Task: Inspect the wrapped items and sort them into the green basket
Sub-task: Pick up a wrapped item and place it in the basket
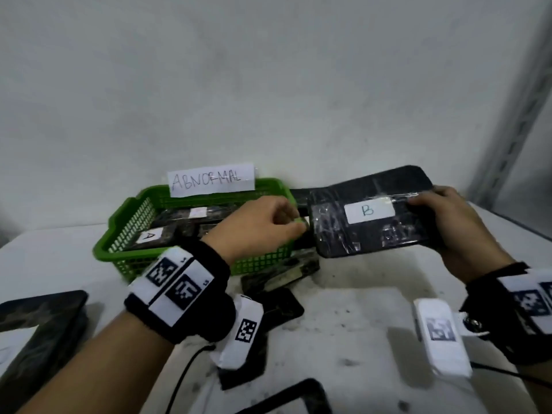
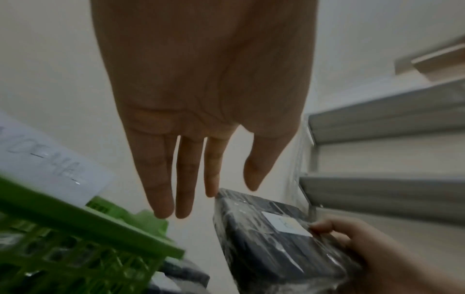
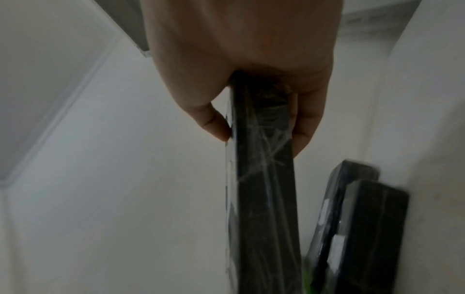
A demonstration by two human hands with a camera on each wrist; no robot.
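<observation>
Readable text:
- "ABNORMAL", handwritten on a white paper sign (image 1: 211,179) standing at the back rim of the green basket (image 1: 125,216).
- "B" on a white sticker (image 1: 369,210) on the black wrapped item (image 1: 373,231) held up beside the basket.
- "A" on a white sticker (image 1: 150,236) on a wrapped item (image 1: 179,231) lying inside the basket.
- Wristband markers (image 1: 176,282): square codes only; the small print is too tiny to read.

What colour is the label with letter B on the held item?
White label, with a dark B; the head view shows it best.
</observation>
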